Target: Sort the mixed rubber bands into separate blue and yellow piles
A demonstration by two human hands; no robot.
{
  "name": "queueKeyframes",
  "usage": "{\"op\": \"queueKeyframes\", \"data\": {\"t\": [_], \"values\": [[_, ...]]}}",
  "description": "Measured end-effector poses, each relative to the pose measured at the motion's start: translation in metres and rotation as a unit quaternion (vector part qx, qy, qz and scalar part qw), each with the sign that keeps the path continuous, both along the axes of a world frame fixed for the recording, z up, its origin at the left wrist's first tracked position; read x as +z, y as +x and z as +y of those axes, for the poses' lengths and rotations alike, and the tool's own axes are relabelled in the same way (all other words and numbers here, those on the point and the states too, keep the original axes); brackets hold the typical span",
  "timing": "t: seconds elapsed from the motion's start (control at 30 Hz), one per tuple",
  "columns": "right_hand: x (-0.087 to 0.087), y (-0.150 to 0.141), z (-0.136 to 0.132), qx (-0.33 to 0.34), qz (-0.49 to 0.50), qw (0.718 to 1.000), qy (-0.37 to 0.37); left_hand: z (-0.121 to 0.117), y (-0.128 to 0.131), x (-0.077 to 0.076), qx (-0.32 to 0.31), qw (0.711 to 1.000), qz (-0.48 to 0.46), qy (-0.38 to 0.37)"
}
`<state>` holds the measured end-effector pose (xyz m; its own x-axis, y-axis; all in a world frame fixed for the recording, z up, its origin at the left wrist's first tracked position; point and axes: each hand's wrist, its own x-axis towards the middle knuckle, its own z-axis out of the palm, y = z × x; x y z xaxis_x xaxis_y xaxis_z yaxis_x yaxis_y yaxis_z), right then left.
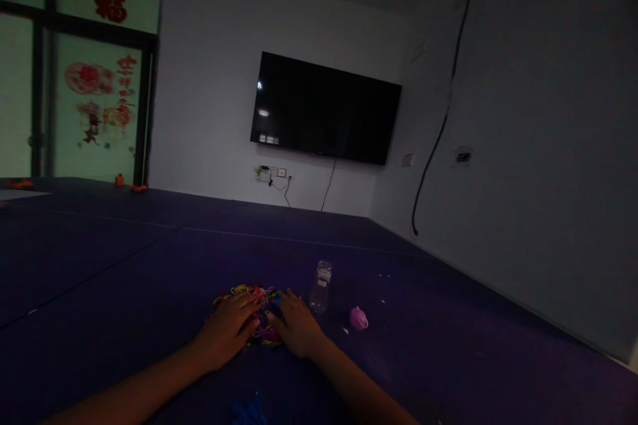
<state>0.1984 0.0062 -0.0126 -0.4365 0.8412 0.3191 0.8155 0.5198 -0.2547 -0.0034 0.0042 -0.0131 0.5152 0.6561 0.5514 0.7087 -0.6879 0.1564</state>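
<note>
Where the purple surface (423,352) lies nearest the viewer, one blue bundle (249,412), dim and partly cut off by the view's lower edge, sits on the near side of the pile of coloured bands (262,333). Bare hands, two, both on the pile: left hand (230,327) over its left side, grip spread flat, fingers stretched forward, thumb held apart; right hand (300,325) over its right side, grip likewise spread, thumb apart and pointing inward. Whether any band is pinched beneath the fingers cannot be told. Pile: small loops, pink, yellow and other colours, showing between the hands and past the left fingertips. Clear bottle (320,289), one, standing just right of the pile, pale label upon it; contact with the right hand cannot be made out. Pink lid-like piece (357,318), one, with loop, farther right of the pile. White scraps (345,331), several, scattered right of the pile. Orange objects (138,188), small, far beyond the pile to the left. Glazed door (94,133), red characters and decorations, left of the pile, in the background. Wall-mounted television (326,109), dark screen, beyond the pile and to its right.
</note>
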Motion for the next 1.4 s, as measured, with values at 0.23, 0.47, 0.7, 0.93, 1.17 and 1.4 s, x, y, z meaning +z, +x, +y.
{"op": "queueKeyframes", "data": {"t": [0.23, 0.47, 0.7, 0.93, 1.17, 1.4], "values": [[0.001, 0.002, 0.004, 0.014, 0.002, 0.999, 0.046, -0.005, 0.001, 0.003, -0.007, 1.0, -0.013, 0.007], [0.001, 0.002, 0.001, 0.036, -0.017, 0.997, 0.073, -0.004, 0.001, 0.005, -0.012, 1.0, -0.004, -0.007], [0.011, 0.0, -0.009, 0.068, -0.01, 0.992, 0.107, -0.002, 0.0, 0.001, -0.023, 0.999, -0.034, 0.007], [0.021, -0.008, -0.028, 0.168, -0.045, 0.972, 0.158, -0.001, -0.002, 0.004, -0.03, 0.992, -0.121, 0.032], [0.021, -0.009, -0.032, 0.188, -0.004, 0.971, 0.146, -0.003, -0.003, 0.009, -0.071, 0.991, -0.113, 0.018], [0.023, -0.011, -0.033, 0.206, 0.08, 0.968, 0.12, -0.005, -0.003, 0.009, -0.055, 0.991, -0.124, 0.014]]}}
